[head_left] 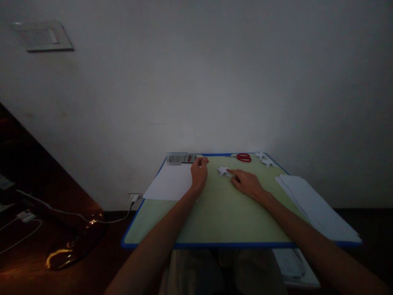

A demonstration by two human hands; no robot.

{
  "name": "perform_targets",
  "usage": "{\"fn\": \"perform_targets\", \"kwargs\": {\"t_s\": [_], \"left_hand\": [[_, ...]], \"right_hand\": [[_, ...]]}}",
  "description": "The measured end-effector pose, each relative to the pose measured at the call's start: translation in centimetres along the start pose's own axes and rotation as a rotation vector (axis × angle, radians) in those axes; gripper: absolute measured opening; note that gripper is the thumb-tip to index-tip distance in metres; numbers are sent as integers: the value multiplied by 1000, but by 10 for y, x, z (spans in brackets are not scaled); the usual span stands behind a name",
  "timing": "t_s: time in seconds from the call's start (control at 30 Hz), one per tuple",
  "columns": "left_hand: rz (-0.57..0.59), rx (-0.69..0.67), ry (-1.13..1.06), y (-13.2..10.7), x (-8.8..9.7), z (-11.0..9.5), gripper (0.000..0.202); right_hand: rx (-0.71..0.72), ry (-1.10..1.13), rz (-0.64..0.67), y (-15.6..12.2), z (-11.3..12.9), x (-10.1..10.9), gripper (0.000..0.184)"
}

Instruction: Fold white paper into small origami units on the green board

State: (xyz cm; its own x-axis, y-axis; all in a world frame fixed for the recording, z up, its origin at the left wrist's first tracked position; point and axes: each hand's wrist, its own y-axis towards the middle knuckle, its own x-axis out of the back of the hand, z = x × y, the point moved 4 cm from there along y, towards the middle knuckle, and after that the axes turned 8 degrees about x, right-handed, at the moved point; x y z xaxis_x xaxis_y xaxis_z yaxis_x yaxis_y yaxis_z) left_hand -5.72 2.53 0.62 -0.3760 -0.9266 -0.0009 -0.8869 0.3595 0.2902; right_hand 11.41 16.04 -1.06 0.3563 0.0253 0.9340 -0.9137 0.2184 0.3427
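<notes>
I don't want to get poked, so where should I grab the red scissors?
Probably best by their red handles, coming from the near side, where the right hand is. The scissors lie with handle loops toward the right and thin blades pointing left, so fingers there stay off the blades. White paper pieces lie just right of the loops.

Tabletop (229,221) open between forearms (175,223), wall (215,82) blocking beyond

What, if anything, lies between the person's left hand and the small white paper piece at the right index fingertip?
Nothing visible: only green tabletop separates the left hand from the paper piece. The right hand reaches it from the other side.
</notes>
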Motion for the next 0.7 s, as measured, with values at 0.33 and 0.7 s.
{"fn": "perform_targets", "kwargs": {"t_s": [0.33, 0.7], "left_hand": [[-177, 13, 8, 3, 13, -2, 13], [-218, 63, -8, 9, 19, 7, 13]], "right_hand": [[-109, 120, -6, 0, -17, -6, 39], [174, 290, -77, 17, -7, -1, 61]]}}
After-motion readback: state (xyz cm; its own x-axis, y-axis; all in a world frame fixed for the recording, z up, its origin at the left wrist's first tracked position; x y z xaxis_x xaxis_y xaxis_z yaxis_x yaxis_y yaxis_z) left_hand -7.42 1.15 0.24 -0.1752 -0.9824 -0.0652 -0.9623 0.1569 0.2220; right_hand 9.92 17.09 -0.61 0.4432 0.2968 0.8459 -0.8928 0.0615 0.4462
